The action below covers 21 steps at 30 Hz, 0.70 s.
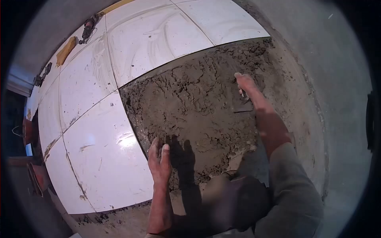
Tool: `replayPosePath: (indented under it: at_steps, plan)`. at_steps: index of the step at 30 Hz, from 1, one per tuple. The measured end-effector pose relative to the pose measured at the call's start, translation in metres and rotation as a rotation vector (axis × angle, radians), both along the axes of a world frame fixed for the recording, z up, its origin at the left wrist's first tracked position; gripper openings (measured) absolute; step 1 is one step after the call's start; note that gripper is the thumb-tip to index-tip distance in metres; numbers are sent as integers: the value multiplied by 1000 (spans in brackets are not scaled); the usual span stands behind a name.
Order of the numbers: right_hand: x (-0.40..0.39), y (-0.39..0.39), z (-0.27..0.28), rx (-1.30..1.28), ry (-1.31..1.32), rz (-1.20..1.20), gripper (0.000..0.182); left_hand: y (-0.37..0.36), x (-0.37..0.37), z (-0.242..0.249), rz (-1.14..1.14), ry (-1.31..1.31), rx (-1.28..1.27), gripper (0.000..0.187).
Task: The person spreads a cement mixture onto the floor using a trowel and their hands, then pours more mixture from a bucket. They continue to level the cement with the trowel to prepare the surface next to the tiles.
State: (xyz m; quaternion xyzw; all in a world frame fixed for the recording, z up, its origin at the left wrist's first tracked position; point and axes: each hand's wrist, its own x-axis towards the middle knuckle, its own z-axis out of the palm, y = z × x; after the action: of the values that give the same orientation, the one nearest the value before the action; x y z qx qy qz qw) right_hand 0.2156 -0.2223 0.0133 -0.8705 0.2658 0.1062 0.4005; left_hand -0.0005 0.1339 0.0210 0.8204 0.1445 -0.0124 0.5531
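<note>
Wet grey-brown mortar (190, 99) covers a patch of floor, rough and cracked on top and smoother in its middle. My right hand (247, 84) is closed around the handle of a trowel (243, 107), whose flat blade lies on or just over the mortar's right part. Near the lower left border of the mortar is my left hand (160, 158), its fingers apart and nothing held. White tiles (107, 158) with smears and dirty joints lie along the left and upper sides of the mortar.
A dark power tool (89, 28) and a yellowish piece (66, 51) lie on the upper left tiles. Reddish containers (38, 177) stand at the far left. A grey wall (337, 79) runs down the right side. My knee is at the bottom middle.
</note>
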Motion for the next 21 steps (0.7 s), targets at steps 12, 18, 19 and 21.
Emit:
replayPosePath:
  at_steps: [12, 18, 19, 21]
  plan:
    - [-35, 153, 1, 38, 171, 382, 49, -18, 16, -4, 52, -35, -59, 46]
    - [-75, 169, 6, -112, -10, 689, 44, -47, 25, 25, -22, -58, -19, 46]
    - [-76, 157, 9, -109, -19, 670, 44, -54, 27, 31, -41, -66, -14, 46]
    - [-84, 127, 19, -117, 51, 846, 45, -64, 27, 42, -35, -115, -3, 47]
